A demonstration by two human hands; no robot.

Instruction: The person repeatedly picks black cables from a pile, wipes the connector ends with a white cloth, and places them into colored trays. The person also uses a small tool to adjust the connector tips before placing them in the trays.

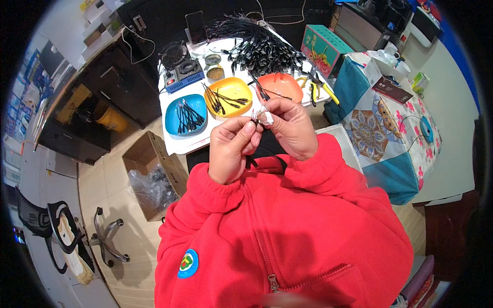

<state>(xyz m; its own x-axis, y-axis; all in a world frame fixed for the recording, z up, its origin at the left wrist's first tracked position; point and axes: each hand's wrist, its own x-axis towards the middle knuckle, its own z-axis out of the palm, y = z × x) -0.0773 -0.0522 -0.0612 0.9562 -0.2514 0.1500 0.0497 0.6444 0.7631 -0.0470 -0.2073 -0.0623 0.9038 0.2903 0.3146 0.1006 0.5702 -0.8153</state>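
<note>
Both hands are working close together, just off the front edge of the white table [177, 147]. Left hand [231, 146] is pinching thumb to forefinger, nearly closed, on thin wire ends [255, 118]; right hand [294, 128] is pinching a crumpled white scrap [266, 117], its thumb and forefinger almost meeting. Wire ends are sitting between the two sets of fingertips, scrap right beside them.

Risks, my read: a hard pull on the scrap could be bending or snapping fine strands; a loose left pinch could be letting the wires slip out. Hands are hanging over the lap, not a tray, so a dropped piece could be missing the table. Cables in the blue tray [170, 112] and yellow tray [242, 91] are lying close by; a stray sleeve could be mixing them. One cable is leaning over the rim of the orange tray [288, 85], so a knock could be tipping it out.

Hard to see: fingers are covering most of the wire ends, so I'm not making out strand count or condition. Scrap's material is staying unclear. Dark clothing below is swallowing any cable tail. Big cable pile [267, 54] is hiding whatever's underneath.
</note>
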